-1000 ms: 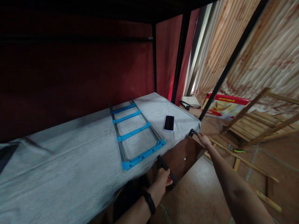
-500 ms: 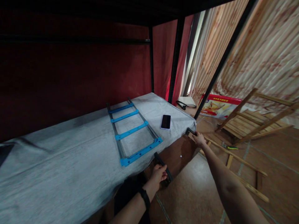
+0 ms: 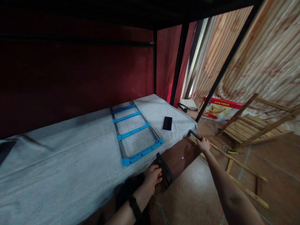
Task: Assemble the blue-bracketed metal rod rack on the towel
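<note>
A: Nearest first. What has the left hand (image 3: 152,178)?
B: Nothing in its grip, as far as I can make out. Fingers half curled, just beside the near handle (image 3: 167,169); a dark wristband (image 3: 134,207) above it. Contact with the bar: cannot tell.

A: And the thing itself?
B: Brown panel (image 3: 185,151), a black handle at either end, along the front edge of the cloth-covered surface (image 3: 82,162) and lower than its top. Small white spot on its face. What bears its weight: not visible.

A: Right hand (image 3: 203,144)?
B: Farther out, fingers closed on the outer end of the far handle (image 3: 195,135).

A: Progress?
B: Judgement only: part-way. One of two handles is held; the near one is not yet in a firm grip. How much remains cannot be read from this view.

A: On the cloth?
B: A ladder-like frame (image 3: 142,153), four blue crosspieces on grey rails, lying flat. Beside it a phone (image 3: 167,123), dark screen up. Neither is touched by a hand.

A: Beyond?
B: On the floor, a wooden frame (image 3: 229,165) with a yellow-green-handled tool (image 3: 233,152) by it. Farther, a slatted wooden piece (image 3: 246,129), a red printed box (image 3: 219,109), and last a pleated, stained-looking curtain (image 3: 264,59).
</note>
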`<state>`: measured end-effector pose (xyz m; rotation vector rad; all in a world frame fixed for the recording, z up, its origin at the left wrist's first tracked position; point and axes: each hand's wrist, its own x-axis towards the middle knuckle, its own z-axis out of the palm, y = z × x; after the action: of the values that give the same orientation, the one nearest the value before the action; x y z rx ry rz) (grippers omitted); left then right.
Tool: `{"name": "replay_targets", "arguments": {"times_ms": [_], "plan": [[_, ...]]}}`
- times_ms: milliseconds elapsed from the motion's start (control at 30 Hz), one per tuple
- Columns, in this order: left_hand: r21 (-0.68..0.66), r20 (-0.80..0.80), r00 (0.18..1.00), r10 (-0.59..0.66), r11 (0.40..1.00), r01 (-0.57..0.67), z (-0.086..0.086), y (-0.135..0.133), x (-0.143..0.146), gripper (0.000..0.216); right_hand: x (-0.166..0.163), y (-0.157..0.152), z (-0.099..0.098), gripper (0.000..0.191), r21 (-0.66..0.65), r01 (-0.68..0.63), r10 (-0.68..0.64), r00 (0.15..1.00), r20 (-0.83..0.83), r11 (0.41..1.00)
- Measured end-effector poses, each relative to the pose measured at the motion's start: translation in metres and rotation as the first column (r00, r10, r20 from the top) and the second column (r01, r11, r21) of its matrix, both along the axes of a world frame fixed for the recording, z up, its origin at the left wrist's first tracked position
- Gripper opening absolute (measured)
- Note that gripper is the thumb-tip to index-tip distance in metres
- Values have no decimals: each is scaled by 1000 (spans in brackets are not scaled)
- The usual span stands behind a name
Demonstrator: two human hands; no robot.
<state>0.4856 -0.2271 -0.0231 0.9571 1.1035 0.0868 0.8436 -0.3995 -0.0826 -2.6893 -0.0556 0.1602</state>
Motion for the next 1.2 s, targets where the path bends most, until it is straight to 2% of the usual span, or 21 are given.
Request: {"name": "replay_targets", "arguments": {"times_ms": [133,200,300,400,567,767,900,1000,1200], "plan": [[91,143,981,-131,989,119,30,22,-34,38,-8,-5,-4,69,22,-10,10,1000,0,1000],[138,165,974,-153,982,131,43,34,-55,43,-10,-7,-5,74,41,32,-33,999,18,999],[174,172,977,-126,980,96,59,52,-87,47,-12,-9,-4,76,56,98,-100,994,46,994],[177,170,980,-100,982,70,71,68,-116,50,-13,-10,1,76,47,109,-111,993,42,993],[199,112,993,22,979,-44,84,88,-143,59,-21,-9,10,74,51,132,-135,990,44,990],[203,73,992,103,972,-116,84,100,-155,67,-33,-16,14,72,45,114,-118,987,108,992],[189,70,987,143,970,-153,72,105,-169,63,-38,-19,14,68,41,111,-116,984,136,993],[170,53,990,128,976,-135,61,107,-181,62,-43,-18,12,69,39,121,-125,980,154,992],[203,3,992,125,971,-123,45,105,-201,51,-61,-23,-2,67,16,65,-67,975,213,998]]}}
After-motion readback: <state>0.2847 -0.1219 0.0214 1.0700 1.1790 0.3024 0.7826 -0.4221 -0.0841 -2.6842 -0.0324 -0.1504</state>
